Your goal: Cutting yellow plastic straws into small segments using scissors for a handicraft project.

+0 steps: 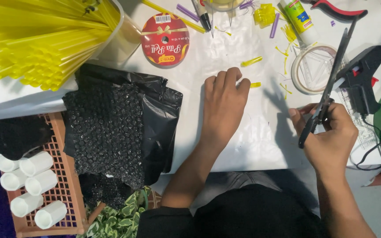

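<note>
- Our left hand point(224, 103) lies palm down on the white sheet point(261, 136), fingers bent and together, holding nothing; the fingertips rest just beside a short yellow straw piece point(255, 84).
- A second, longer yellow straw piece point(252, 61) lies a little further up the sheet, apart from the hand.
- Our right hand point(331, 134) is closed around the handles of the black scissors point(327, 90), blades shut and pointing up and away from us.
- To do this well, we judge the left fingers should pinch the nearest piece by one end and lift it clear of the sheet, so the blades meet only the straw.
- We would open the scissors only once the piece is steady between them, and keep the points away from the black glue gun point(361, 77) and its cord, which sit close to the right hand.
- The tape roll point(312, 69) lies near the blade tips; we would mind it when swinging the scissors in.
- Uncut yellow straws point(36, 39) stand in a tub at far left, beyond the red ribbon spool point(165, 39).
</note>
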